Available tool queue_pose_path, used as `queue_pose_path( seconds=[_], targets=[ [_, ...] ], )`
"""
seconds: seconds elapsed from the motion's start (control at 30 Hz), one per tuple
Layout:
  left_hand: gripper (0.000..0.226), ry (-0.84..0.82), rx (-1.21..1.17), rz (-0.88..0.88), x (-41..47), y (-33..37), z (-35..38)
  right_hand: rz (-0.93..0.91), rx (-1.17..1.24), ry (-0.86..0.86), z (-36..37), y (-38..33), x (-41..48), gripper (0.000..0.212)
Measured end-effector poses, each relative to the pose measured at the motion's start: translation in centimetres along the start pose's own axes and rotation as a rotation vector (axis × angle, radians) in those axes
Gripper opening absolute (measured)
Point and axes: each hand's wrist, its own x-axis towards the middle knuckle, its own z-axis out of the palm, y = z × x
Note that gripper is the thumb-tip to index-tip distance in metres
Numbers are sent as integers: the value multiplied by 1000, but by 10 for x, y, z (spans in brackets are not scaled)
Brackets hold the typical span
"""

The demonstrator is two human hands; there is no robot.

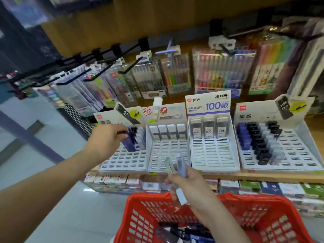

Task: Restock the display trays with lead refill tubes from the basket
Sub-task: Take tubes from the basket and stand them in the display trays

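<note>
Over the leftmost tray (pixel 122 161) on the shelf, the left hand (pixel 107 137) pinches a dark blue tube (pixel 130 142) by its top, fingers (pixel 121 133) curled round it, its lower end among the slots. Above the red basket (pixel 140 223), the right hand (pixel 187 180) grips a few pale tubes (pixel 181 164) sticking up past its curled fingers.

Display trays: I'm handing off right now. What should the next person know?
Left hand pinches a blue tube at the back of the leftmost tray.
Right hand grips a few tubes above the red basket.
Done: rightmost tray partly filled; second tray and third tray hold one back row each.
To do: most slots are bare; more tubes lie in the basket.
</note>
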Motion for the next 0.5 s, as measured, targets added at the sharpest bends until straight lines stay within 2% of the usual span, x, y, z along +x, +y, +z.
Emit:
queue_pose_path(
  seconds=[0.07,0.27,0.5],
  targets=[
    [11,11,-3,21,-5,-18,8,51,-22,-58,9,8,1,7],
    [8,-1,-69,73,-17,-43,34,128,122,-130,22,15,-2,23],
    [12,-56,-76,90,-16,-57,47,151,155,-57,23,15,-4,16]
  ],
)
